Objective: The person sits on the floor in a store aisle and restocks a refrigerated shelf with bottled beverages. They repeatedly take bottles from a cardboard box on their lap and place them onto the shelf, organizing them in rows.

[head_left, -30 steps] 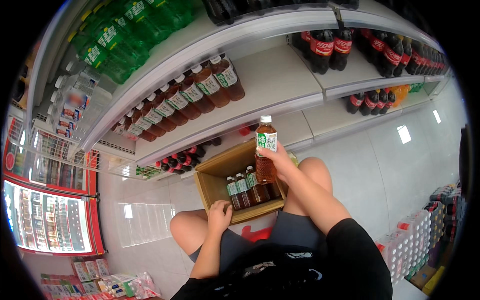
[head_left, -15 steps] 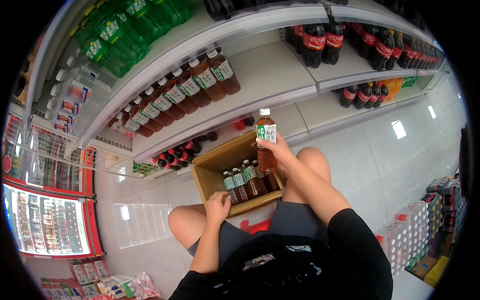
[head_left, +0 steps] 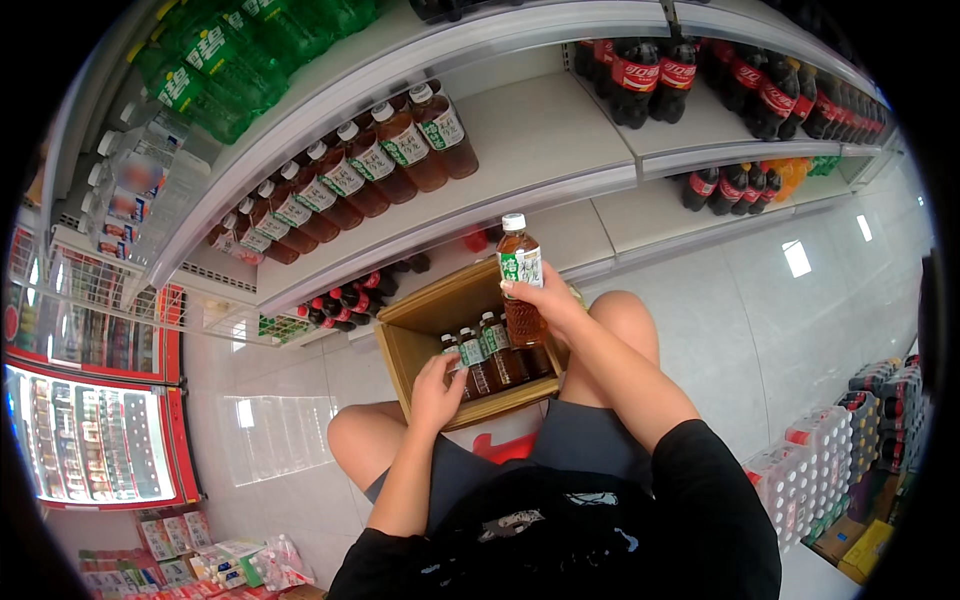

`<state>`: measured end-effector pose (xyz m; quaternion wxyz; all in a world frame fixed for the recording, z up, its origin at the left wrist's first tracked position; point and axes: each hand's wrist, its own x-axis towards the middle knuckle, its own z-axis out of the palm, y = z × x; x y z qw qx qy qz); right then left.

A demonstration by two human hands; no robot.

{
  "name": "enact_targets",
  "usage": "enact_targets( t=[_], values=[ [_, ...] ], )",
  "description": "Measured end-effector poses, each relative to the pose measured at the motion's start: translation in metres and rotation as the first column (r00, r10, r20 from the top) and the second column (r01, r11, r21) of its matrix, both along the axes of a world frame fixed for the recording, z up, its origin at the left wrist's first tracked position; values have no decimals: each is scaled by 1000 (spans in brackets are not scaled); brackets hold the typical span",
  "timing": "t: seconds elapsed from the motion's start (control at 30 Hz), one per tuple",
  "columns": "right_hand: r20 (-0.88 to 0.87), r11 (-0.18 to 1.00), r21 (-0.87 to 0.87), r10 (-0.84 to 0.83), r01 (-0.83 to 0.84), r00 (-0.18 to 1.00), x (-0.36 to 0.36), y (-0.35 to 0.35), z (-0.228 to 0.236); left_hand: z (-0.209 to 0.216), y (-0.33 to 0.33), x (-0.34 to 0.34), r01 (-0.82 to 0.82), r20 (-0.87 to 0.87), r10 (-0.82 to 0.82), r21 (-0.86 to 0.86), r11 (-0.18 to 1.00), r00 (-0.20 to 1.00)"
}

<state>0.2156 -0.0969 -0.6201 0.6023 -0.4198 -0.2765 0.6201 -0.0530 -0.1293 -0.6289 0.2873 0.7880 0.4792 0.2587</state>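
Note:
My right hand point(head_left: 548, 298) grips a brown tea bottle point(head_left: 521, 277) with a white cap and green label, held upright above an open cardboard box point(head_left: 418, 330). Three more tea bottles point(head_left: 487, 352) of the same kind stand inside the box. My left hand point(head_left: 436, 391) rests on the box's near edge, fingers close to the leftmost bottle's cap. The box sits on the floor in front of my bare knees.
A shelf point(head_left: 540, 140) ahead holds a row of matching tea bottles point(head_left: 340, 180) on its left part. Green bottles point(head_left: 250, 50) fill the shelf above, dark cola bottles point(head_left: 690, 80) the right. Shrink-wrapped bottle packs point(head_left: 850, 450) stand at right. A lit cooler point(head_left: 90, 450) is at left.
My right hand has lifted the tea bottle slightly higher above the box. My left hand has moved forward from my knee onto the box's near edge.

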Motion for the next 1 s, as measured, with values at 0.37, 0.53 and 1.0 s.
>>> enact_targets(
  t=[0.37, 0.53, 1.0],
  values=[
    [503, 981, 143, 42, -131, 863, -2, -7, 10, 140, 72, 98, 333, -151, -303, 255, 908, 941],
    [619, 967, 203, -7, -152, 785, -3, -6, 15, 158, 80, 104, 428, -451, -312, 182, 885, 836],
    [549, 850, 526, -333, -8, 766, 14, -2, 33, 201, 84, 116, 610, -635, -202, 528, 591, 745]
  ],
)
